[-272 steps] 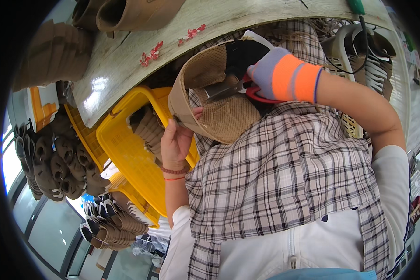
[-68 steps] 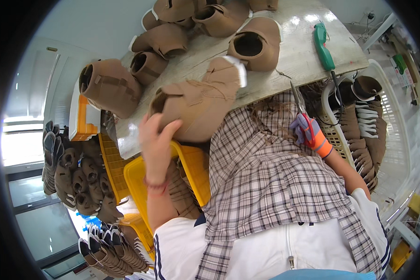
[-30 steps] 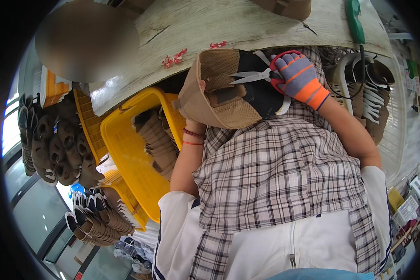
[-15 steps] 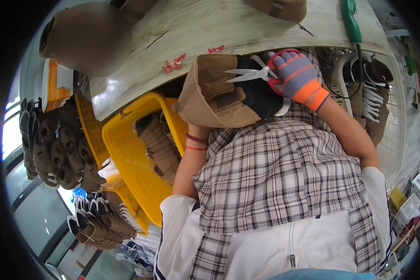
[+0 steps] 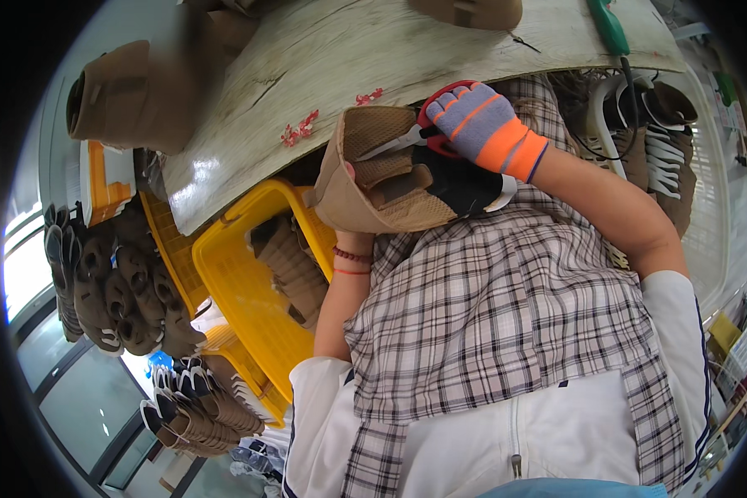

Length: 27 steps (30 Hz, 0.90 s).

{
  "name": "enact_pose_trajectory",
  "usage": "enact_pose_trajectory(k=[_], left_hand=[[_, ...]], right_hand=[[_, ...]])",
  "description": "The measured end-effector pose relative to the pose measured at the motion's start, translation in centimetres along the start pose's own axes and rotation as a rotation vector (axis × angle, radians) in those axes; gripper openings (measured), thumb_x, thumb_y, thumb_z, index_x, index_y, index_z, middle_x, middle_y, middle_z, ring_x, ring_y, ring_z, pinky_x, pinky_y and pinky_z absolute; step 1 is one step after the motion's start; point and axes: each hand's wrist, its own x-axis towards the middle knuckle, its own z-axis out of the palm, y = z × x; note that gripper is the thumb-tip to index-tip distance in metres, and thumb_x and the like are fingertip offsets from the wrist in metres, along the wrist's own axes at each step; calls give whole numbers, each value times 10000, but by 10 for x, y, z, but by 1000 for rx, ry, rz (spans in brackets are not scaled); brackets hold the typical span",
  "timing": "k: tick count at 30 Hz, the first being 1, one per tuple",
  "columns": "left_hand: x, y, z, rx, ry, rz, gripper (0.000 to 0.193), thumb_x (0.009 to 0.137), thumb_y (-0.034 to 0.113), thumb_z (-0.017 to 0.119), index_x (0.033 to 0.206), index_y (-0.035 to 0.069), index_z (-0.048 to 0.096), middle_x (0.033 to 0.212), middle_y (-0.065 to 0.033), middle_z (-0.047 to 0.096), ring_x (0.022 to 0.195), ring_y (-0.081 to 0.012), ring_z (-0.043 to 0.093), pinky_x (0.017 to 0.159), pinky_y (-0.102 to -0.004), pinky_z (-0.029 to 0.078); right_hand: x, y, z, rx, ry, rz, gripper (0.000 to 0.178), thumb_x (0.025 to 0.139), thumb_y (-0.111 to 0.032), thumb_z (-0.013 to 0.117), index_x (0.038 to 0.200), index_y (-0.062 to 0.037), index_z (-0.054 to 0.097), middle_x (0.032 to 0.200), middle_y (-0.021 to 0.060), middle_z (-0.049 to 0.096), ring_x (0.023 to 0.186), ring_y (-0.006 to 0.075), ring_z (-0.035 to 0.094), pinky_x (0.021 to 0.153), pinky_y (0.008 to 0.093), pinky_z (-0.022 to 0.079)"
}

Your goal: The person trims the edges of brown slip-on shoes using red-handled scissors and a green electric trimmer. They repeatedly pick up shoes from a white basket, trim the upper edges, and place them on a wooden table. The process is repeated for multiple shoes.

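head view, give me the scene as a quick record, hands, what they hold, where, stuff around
left hand: bare, mostly hidden behind the brown shoe upper it holds; a fingertip shows inside
right hand: in a grey and orange glove, gripping red-handled scissors
scissors: blades reach into the upper's opening; whether parted is unclear
place: beside the table edge, over a plaid apron
left side: yellow basket holding stacked brown pieces
on table: green tool
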Motion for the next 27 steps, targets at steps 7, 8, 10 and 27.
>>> enact_pose_trajectory(k=[7, 8, 10, 27], left_hand=[[11, -2, -24, -270, -3, -192, 548, 885, 312, 655, 1326, 70, 440, 1255, -90, 531, 1108, -236, 545, 914, -389, 494], [10, 0, -25, -297, -7, -199, 535, 877, 302, 666, 1311, 73, 454, 1227, -85, 549, 1087, -237, 554, 895, -387, 500], [9, 5, -38, -259, -19, -272, 489, 867, 276, 682, 1269, 77, 487, 1161, -71, 581, 1032, -230, 572, 843, -373, 508], [-40, 37, -79, -51, -132, -852, 179, 795, -43, 665, 959, 20, 630, 863, -36, 664, 760, -130, 642, 671, -242, 534]], right_hand=[[-25, 16, -27, 208, -71, 232, 287, 783, -334, 686, 963, -120, 618, 863, 62, 631, 828, 238, 612, 754, 335, 469], [-28, 16, -27, 229, -30, 234, 306, 778, -337, 695, 970, -112, 617, 868, 70, 632, 833, 244, 611, 760, 338, 470], [-37, 11, -28, 253, -55, 247, 329, 767, -341, 697, 980, -103, 618, 873, 85, 632, 845, 251, 608, 770, 345, 470], [-22, -27, -35, 231, -509, -40, 350, 780, -356, 672, 1028, -110, 639, 898, 69, 657, 853, 233, 633, 737, 320, 482]])
